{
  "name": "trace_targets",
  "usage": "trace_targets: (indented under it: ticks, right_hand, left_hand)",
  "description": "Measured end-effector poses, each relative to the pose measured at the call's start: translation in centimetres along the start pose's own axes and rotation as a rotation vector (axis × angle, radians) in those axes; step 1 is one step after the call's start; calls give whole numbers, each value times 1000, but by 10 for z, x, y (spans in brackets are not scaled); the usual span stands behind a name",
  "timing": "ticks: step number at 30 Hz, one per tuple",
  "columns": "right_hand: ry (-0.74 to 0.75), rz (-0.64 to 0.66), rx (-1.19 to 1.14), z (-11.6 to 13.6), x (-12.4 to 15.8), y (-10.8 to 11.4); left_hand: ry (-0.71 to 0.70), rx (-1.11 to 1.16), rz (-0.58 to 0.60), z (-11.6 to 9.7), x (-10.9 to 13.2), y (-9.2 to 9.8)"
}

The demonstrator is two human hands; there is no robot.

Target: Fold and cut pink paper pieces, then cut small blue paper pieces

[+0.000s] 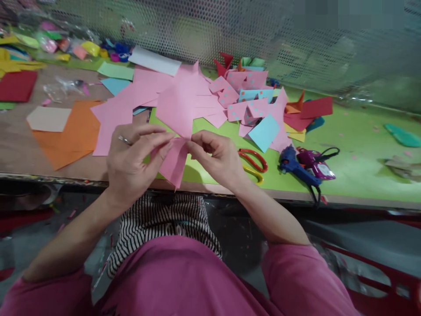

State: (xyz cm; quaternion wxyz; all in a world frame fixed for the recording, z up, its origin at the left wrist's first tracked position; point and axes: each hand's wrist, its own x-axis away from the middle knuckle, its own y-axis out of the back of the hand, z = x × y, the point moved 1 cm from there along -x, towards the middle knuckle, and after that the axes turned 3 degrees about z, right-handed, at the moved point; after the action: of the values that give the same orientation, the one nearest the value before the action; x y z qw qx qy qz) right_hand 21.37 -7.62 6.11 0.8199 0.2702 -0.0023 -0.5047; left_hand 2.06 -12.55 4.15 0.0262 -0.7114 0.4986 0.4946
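Both of my hands pinch one pink paper piece [176, 160] just above the table's near edge. My left hand [131, 162], with a ring on one finger, grips the paper's left side between thumb and fingers. My right hand [215, 158] pinches its top right corner. The paper is folded and hangs with a point downward. Directly behind it lies a pile of pink paper sheets [177, 103].
Red and yellow scissors [255, 166] lie right of my right hand. A blue glue gun [296, 166] and a purple one [317, 163] sit further right. Orange paper [74, 134], dotted pink pieces [245, 94] and red sheets [309, 112] cover the table. A mesh screen [230, 30] stands behind.
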Motion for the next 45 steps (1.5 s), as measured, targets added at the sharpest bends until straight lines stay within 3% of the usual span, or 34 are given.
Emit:
trace_targets:
  ticks: [5, 9, 13, 18, 21, 28, 37, 45]
  right_hand:
    - [7, 11, 26, 2, 0, -5]
    - [66, -5, 114, 5, -1, -6]
    - [160, -17, 211, 9, -1, -6]
    - [260, -36, 314, 19, 0, -5]
    - [313, -48, 373, 28, 0, -4]
    - [409, -131, 522, 31, -2, -7]
    - [507, -267, 667, 26, -2, -16]
    - [383, -171, 496, 36, -1, -10]
  left_hand:
    - [0, -48, 21, -1, -1, -4]
    - [78, -4, 56, -3, -2, -3]
    - [275, 160, 124, -2, -4, 2]
    - [558, 549, 225, 7, -5, 1]
    - [616, 665, 199, 9, -5, -1]
    - [604, 747, 105, 1, -5, -7]
    - [644, 815, -154, -12, -1, -27]
    - [721, 996, -55, -11, 0, -27]
